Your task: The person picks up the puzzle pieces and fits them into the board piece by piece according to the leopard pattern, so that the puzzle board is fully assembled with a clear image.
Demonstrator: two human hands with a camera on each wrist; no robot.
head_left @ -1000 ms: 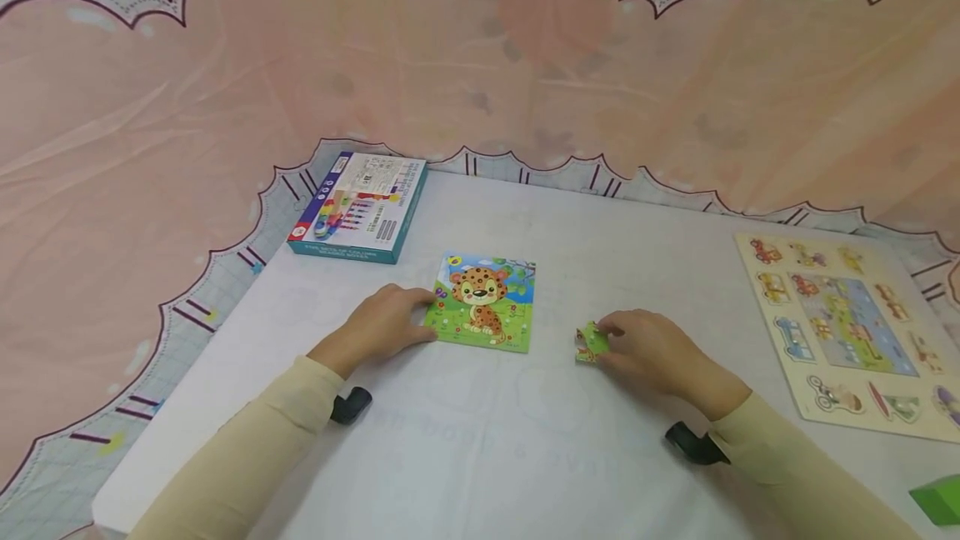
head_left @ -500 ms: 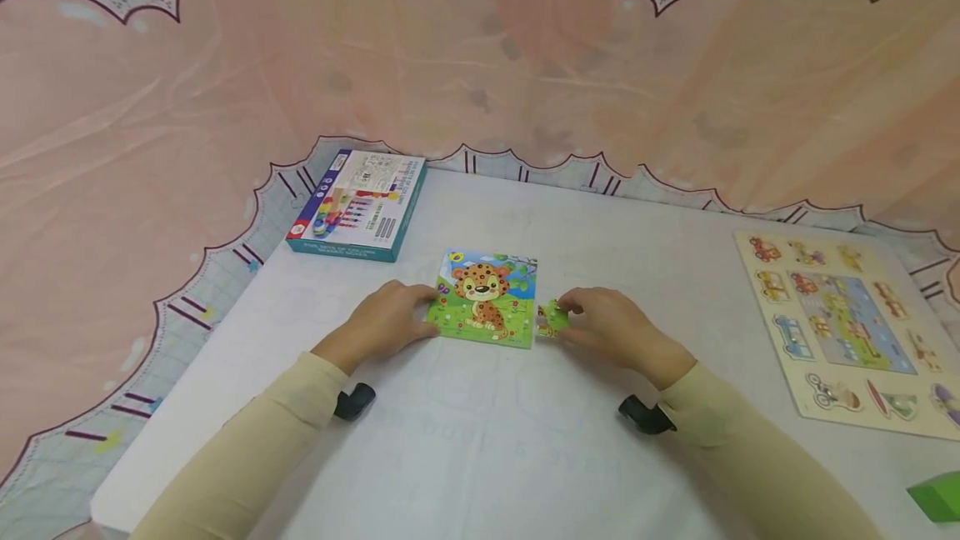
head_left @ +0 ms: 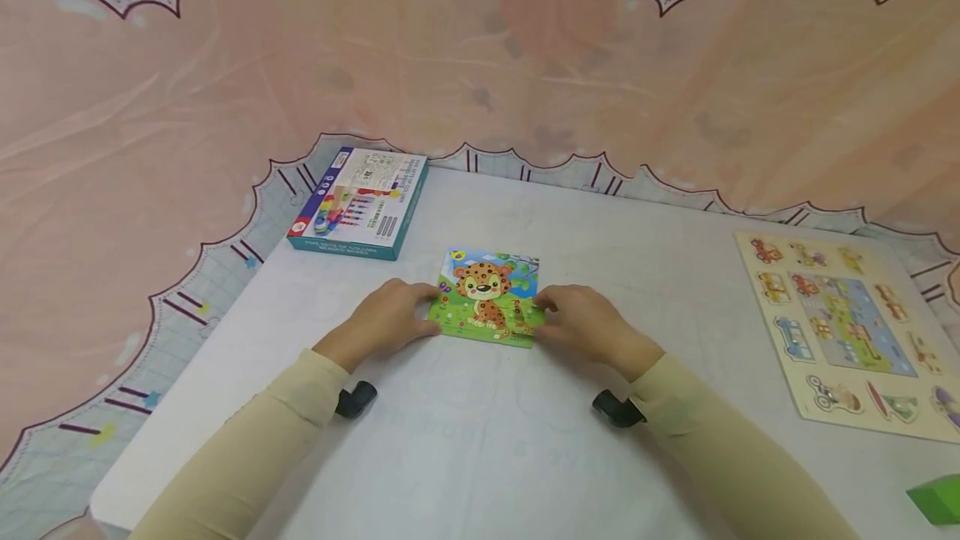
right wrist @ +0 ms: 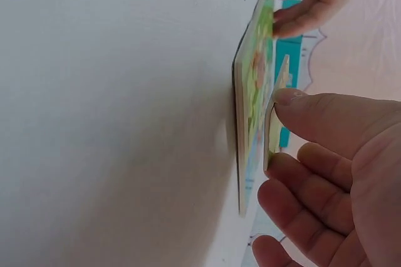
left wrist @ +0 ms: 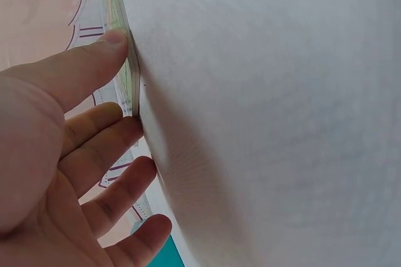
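A square jigsaw puzzle (head_left: 480, 315) with a spotted leopard cub on grass lies on the white table. My left hand (head_left: 382, 323) rests at its left side, thumb and forefinger touching the edge with a gap between them; the left wrist view shows the thumb (left wrist: 106, 51) on that edge and the other fingers loosely bent. Between thumb and fingertips my right hand (head_left: 588, 323) pinches a thin puzzle piece (right wrist: 272, 130), green with some spotted brown. The piece is raised over the puzzle's right part, apart from its surface in the right wrist view.
A teal-sided box (head_left: 356, 202) lies at the back left of the table (head_left: 480, 448). To the right is a wooden peg-style board (head_left: 787, 382) with vehicle and toy pictures. A green block (head_left: 937, 498) sits at the front right. A pink patterned cloth (head_left: 420, 65) hangs behind.
My right hand has moved left with the puzzle piece, from the table beside the puzzle to over its right edge. The left hand has stayed at the left edge.
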